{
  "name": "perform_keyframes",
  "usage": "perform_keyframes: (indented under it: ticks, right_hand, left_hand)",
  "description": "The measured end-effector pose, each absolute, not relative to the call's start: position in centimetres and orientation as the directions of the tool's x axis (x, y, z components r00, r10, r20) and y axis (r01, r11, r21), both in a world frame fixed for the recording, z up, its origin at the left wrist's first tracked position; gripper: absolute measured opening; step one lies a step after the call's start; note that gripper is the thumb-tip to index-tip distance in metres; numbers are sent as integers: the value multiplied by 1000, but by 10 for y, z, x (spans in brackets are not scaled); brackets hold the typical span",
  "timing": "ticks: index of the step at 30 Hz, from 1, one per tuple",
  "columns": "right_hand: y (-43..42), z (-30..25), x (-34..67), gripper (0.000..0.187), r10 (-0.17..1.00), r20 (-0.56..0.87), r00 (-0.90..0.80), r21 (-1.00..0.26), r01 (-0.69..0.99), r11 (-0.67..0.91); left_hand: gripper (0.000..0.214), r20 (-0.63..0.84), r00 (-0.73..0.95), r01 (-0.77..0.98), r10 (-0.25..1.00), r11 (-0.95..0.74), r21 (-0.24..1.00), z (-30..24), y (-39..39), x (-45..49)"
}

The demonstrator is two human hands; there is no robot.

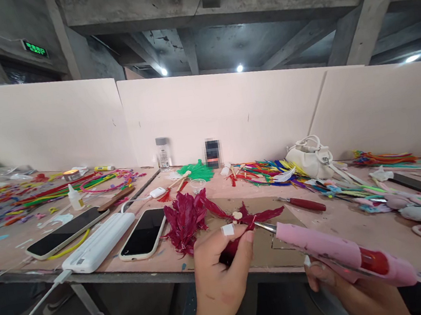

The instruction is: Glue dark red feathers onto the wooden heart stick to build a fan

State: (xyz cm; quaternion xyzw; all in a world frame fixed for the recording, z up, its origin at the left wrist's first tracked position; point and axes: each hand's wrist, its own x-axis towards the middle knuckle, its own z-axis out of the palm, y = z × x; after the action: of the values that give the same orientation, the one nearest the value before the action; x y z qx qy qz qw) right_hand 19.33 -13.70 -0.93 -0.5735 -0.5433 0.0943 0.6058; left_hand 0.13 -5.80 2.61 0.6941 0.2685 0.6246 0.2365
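Observation:
My left hand (220,272) is closed in a pinch on a dark red feather (259,217) with a small pale bead at its base, held just above the table's front edge. A white bandage wraps one of its fingers. My right hand (348,292) grips a pink hot glue gun (339,251), whose metal nozzle touches the feather right beside my left fingertips. A heap of dark red feathers (185,220) lies on a brown cardboard sheet (272,245) just left of my hands.
Two phones (145,233) (65,232) and a white power bank (99,243) lie at the left front. Red-handled pliers (304,203), green feathers (197,170), coloured feathers (270,170), a white handbag (311,157), a glue bottle (74,197) and pipe cleaners (63,190) crowd the table. White partition boards stand behind.

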Motion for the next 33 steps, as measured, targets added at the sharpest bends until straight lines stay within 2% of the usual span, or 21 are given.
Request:
perform_keyframes:
  ticks: [6,14,23,33]
  right_hand:
    - [-136,-8,194,52,718,592,367,-756,562,336]
    - [-138,-8,191,53,722,555,414,-796,516,316]
    - [-138,-11,195,50,742,539,400,-790,546,279]
    - [-139,-3,187,59,719,541,436,-800,531,280]
  left_hand:
    - [11,740,30,67,672,-740,670,29,-59,2]
    - [11,753,48,76,656,-755,652,28,-60,2]
    - [11,760,68,85,646,-763,641,28,-57,2]
    - [12,787,69,98,613,-790,606,28,-57,2]
